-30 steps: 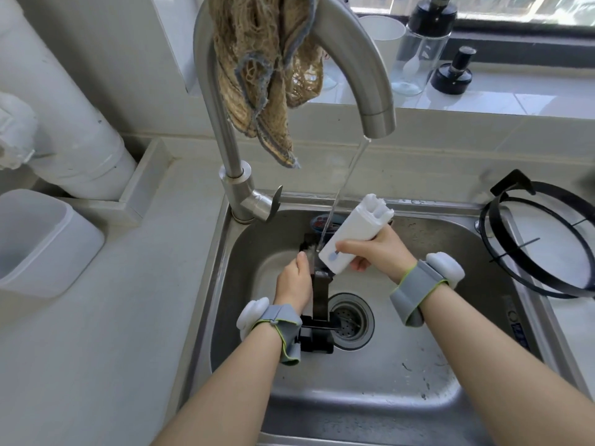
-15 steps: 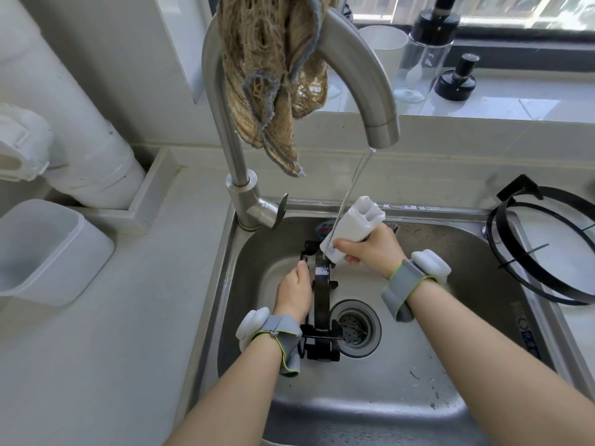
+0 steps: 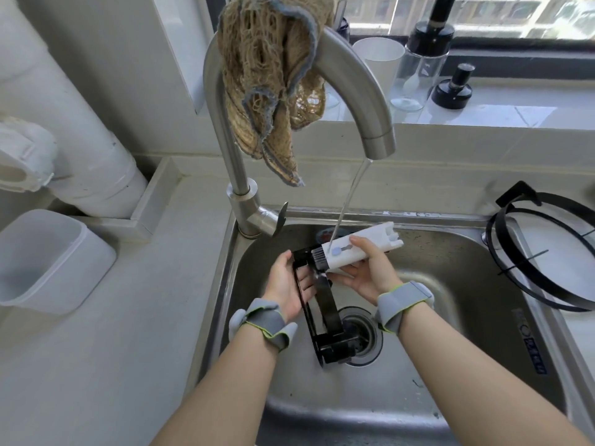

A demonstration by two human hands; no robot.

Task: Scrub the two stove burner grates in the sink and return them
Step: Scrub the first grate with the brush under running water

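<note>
A black burner grate (image 3: 325, 313) stands on edge in the steel sink (image 3: 476, 320), its lower end by the drain. My left hand (image 3: 286, 286) grips the grate's upper left side. My right hand (image 3: 370, 272) holds a white scrub brush (image 3: 357, 249) lying sideways, its dark bristles against the grate's top end. Water from the tap (image 3: 354, 88) runs onto the brush. The second black grate (image 3: 547, 252), a wide ring, lies on the counter to the right of the sink.
A brown mesh cloth (image 3: 273, 75) hangs over the tap. A white plastic bin (image 3: 45, 262) sits on the counter at left, next to a white pipe (image 3: 64, 123). A white cup (image 3: 380, 62) and dark-capped bottles (image 3: 425, 53) stand on the window ledge.
My right hand has turned the brush from upright to sideways, bristles now on the grate's top. My left hand has rolled the grate so its face shows more. The camera moved slightly.
</note>
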